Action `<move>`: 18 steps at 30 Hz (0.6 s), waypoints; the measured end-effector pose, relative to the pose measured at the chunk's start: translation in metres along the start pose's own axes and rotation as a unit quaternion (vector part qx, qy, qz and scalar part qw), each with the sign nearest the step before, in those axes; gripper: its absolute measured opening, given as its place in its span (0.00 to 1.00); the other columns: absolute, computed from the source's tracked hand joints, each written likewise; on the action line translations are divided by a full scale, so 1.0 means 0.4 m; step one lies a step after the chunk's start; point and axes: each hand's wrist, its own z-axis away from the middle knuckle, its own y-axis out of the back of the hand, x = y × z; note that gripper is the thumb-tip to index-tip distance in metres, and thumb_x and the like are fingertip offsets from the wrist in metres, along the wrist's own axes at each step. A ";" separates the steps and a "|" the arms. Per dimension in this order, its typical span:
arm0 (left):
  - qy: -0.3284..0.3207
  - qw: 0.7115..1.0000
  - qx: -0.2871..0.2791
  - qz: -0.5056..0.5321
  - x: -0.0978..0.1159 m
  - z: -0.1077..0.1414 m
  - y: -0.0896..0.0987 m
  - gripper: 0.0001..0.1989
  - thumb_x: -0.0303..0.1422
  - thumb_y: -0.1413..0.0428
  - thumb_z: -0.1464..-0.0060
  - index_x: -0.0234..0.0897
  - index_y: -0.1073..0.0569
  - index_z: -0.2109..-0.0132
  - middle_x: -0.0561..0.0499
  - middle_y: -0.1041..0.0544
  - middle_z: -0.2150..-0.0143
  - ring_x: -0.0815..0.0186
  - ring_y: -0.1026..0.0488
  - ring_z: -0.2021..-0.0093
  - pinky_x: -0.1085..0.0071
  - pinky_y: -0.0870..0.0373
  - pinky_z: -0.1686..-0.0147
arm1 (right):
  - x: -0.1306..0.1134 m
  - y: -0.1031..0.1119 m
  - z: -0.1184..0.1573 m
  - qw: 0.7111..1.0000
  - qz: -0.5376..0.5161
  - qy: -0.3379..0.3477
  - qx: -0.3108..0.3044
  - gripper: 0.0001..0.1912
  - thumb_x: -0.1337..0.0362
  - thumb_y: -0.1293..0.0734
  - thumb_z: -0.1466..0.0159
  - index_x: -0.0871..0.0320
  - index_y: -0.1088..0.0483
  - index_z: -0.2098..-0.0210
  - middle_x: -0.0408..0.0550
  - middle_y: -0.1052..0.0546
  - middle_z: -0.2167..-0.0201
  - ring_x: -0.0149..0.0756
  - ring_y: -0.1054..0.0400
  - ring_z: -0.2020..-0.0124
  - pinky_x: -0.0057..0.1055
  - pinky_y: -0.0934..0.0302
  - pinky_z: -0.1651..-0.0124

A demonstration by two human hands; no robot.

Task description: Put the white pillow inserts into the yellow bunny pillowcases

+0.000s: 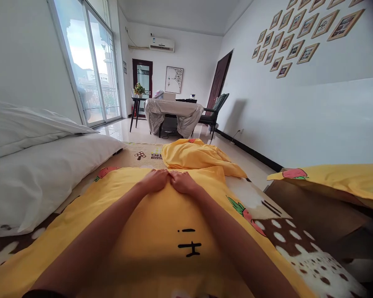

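Head-worn view, forward and down, close above yellow cloth (158, 223)

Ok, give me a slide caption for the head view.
Left hand and right hand side by side on yellow fabric printed "Hi", over a patterned blanket, beside white pillows.

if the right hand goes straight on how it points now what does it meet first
Probably the left hand: the right hand points inward across the yellow fabric, and their fingers look almost touching, though contact is unclear.
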 end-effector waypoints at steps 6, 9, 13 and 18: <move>0.004 0.995 -0.089 0.045 -0.063 -0.120 -0.029 0.19 0.41 0.54 0.35 0.33 0.31 0.45 0.42 0.29 0.43 0.57 0.33 0.42 0.49 0.42 0.40 | 0.091 -0.033 -0.096 0.998 -0.025 -0.014 -0.063 0.25 0.51 0.47 0.30 0.59 0.38 0.40 0.54 0.35 0.38 0.44 0.44 0.37 0.52 0.56 0.36; 0.009 0.989 -0.127 0.075 -0.144 -0.167 -0.053 0.22 0.42 0.57 0.34 0.34 0.33 0.42 0.42 0.33 0.38 0.57 0.37 0.38 0.49 0.48 0.37 | 0.178 -0.050 -0.142 0.994 -0.044 -0.045 -0.088 0.26 0.49 0.46 0.30 0.58 0.37 0.41 0.54 0.34 0.39 0.45 0.43 0.37 0.54 0.55 0.36; 0.039 0.982 -0.152 0.109 -0.251 -0.203 -0.091 0.26 0.44 0.63 0.34 0.34 0.33 0.41 0.43 0.32 0.38 0.59 0.37 0.38 0.57 0.47 0.37 | 0.313 -0.084 -0.183 0.989 -0.070 -0.067 -0.108 0.24 0.49 0.43 0.31 0.57 0.33 0.45 0.53 0.32 0.41 0.44 0.40 0.40 0.52 0.52 0.36; 0.104 0.975 -0.142 0.133 -0.393 -0.174 -0.116 0.32 0.49 0.67 0.38 0.38 0.28 0.44 0.48 0.27 0.43 0.58 0.31 0.42 0.66 0.39 0.43 | 0.505 -0.123 -0.130 0.987 -0.053 -0.123 -0.093 0.25 0.52 0.50 0.29 0.55 0.37 0.39 0.50 0.36 0.37 0.40 0.43 0.37 0.43 0.52 0.34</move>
